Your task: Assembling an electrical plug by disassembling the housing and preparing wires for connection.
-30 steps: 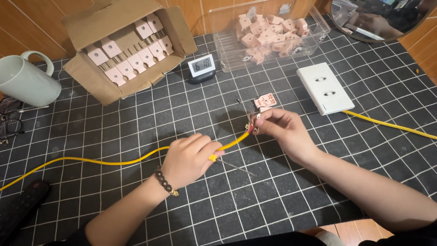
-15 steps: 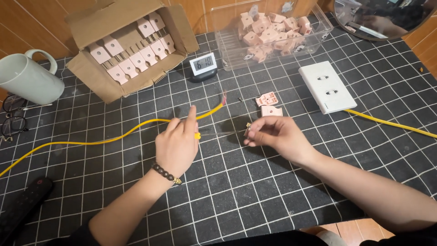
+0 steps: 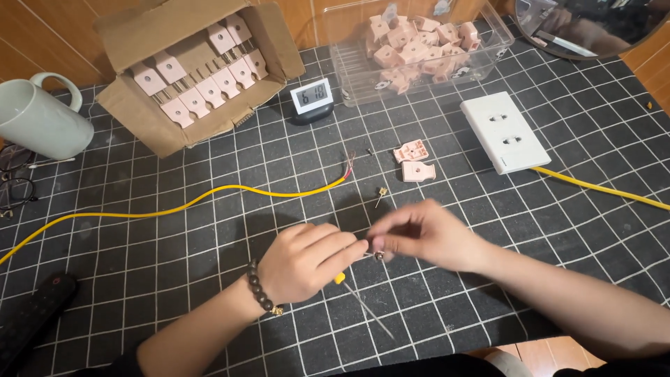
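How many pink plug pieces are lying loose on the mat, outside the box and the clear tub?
2: an opened pink plug piece and a closed pink plug piece just below it, touching, left of the white socket strip. Small parts may be hidden under the hands.

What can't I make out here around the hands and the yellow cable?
- Head view: the small part pinched between the left hand and right hand is hidden by fingertips.
- Screwdriver: handle buried in the left fist.
- Yellow cable: far end cut off by the left edge.
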